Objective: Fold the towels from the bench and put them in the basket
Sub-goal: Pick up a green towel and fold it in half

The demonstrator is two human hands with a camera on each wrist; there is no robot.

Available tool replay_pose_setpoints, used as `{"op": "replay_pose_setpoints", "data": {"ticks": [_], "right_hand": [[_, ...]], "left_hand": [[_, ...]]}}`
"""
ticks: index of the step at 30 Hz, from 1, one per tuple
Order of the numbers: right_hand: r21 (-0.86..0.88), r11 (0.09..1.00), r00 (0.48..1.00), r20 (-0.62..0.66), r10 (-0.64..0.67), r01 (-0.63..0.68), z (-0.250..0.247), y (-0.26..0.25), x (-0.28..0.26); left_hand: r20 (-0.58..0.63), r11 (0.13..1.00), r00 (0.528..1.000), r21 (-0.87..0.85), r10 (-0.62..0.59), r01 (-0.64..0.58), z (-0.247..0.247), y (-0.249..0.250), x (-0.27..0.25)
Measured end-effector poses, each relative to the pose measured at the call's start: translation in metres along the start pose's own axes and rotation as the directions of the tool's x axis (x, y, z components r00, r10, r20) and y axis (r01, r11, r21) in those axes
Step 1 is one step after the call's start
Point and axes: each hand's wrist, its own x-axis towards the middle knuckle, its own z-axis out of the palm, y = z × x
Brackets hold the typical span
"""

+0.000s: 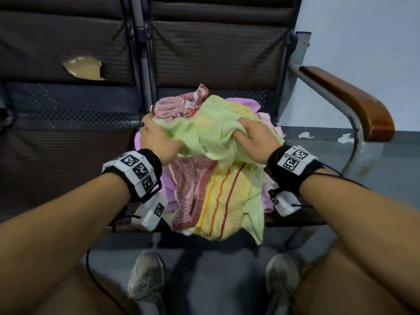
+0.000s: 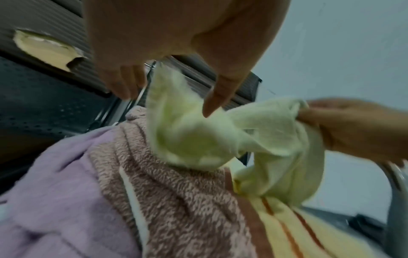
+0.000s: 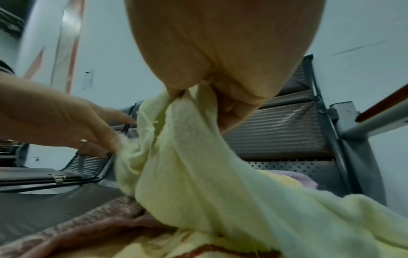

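Bench [image 1: 68, 114] holds towels; wrist views show both hands pinching green towel [image 1: 204, 123].

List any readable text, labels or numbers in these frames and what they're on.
No readable words, brands or numbers anywhere.
Left wristband: black-and-white square code markers, with tiny characters beside them too small to read.
Right wristband: the same kind of markers, tiny characters unreadable.
White camera boxes under the wrists: one code marker each, no text.
Towels and bench: no print or labels visible.

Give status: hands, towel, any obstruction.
Left hand and right hand both gripping green towel, lifted off pile. Unfolded. Basket not in view. Nothing blocking.
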Motion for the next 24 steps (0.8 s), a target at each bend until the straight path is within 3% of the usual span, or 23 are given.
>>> {"op": "replay_pose_setpoints", "data": {"ticks": [2, 4, 6, 10, 11, 14, 15, 17, 19, 22, 24], "right_hand": [[0.078, 0.996, 0.999, -0.015, -0.042, 0.043, 0.001, -0.011, -0.001], [0.111, 0.991, 0.998, -0.012, -0.067, 0.068, 0.003, -0.02, -0.002], [0.141, 0.988, 0.997, 0.024, -0.075, 0.07, 0.005, -0.023, -0.002], [0.149, 0.983, 0.973, 0.217, 0.077, -0.111, 0.002, -0.008, -0.003], [0.144, 0.968, 0.941, 0.303, 0.154, -0.205, 0.001, -0.002, -0.005], [0.187, 0.845, 0.78, 0.519, 0.349, -0.502, 0.0, 0.017, -0.011], [0.175, 0.832, 0.757, 0.542, 0.365, -0.526, 0.002, 0.022, -0.013], [0.062, 0.918, 0.795, 0.526, 0.302, -0.391, 0.003, 0.027, -0.013], [-0.001, 0.972, 0.87, 0.445, 0.21, -0.235, 0.005, 0.027, -0.011], [-0.042, 0.993, 0.983, 0.147, 0.112, -0.107, -0.002, 0.023, -0.003], [-0.03, 0.995, 0.995, -0.043, 0.089, -0.09, -0.009, 0.024, 0.002]], "left_hand": [[0.057, 0.976, 0.98, 0.095, 0.189, -0.194, 0.008, 0.0, -0.007], [0.21, 0.902, 0.892, 0.079, 0.401, -0.425, 0.023, 0.008, -0.018], [0.333, 0.87, 0.822, 0.008, 0.463, -0.493, 0.038, 0.015, -0.024], [0.266, 0.84, 0.813, 0.021, 0.518, -0.542, 0.042, 0.019, -0.018], [0.236, 0.844, 0.819, -0.01, 0.523, -0.537, 0.038, 0.021, -0.015], [0.174, 0.831, 0.812, -0.131, 0.556, -0.541, 0.029, 0.022, -0.007], [0.176, 0.824, 0.805, -0.146, 0.566, -0.548, 0.028, 0.02, -0.004], [0.21, 0.821, 0.794, -0.113, 0.57, -0.559, 0.029, 0.012, 0.001], [0.253, 0.827, 0.799, -0.008, 0.546, -0.562, 0.031, 0.006, 0.005], [0.302, 0.857, 0.834, 0.093, 0.461, -0.507, 0.032, -0.001, 0.014], [0.324, 0.87, 0.842, 0.096, 0.431, -0.483, 0.029, -0.001, 0.018]]}}
